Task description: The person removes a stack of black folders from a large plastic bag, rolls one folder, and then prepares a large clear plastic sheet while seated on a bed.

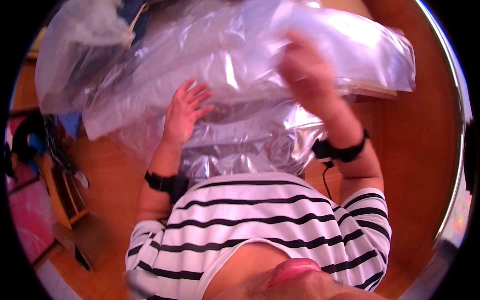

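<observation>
A large sheet of clear, shiny plastic [215, 60] spreads in wrinkled folds across the space in front of me and hangs down toward my waist. My left hand [187, 107] is over its near left part, fingers spread and holding nothing. Whether that hand touches the plastic, I cannot tell. Farther up and to the right, my right hand [304, 67] is smeared by motion above the sheet, so its fingers do not show clearly. Each wrist wears a black band, and a thin cable hangs from the right one.
At the far left hangs a cloudy plastic bag [75, 55]. A wooden board edge [375, 94] shows beneath the sheet on the right. Low at the left stands a small wooden frame [67, 192] on the orange-brown floor [420, 165], near dark bundled items [30, 137].
</observation>
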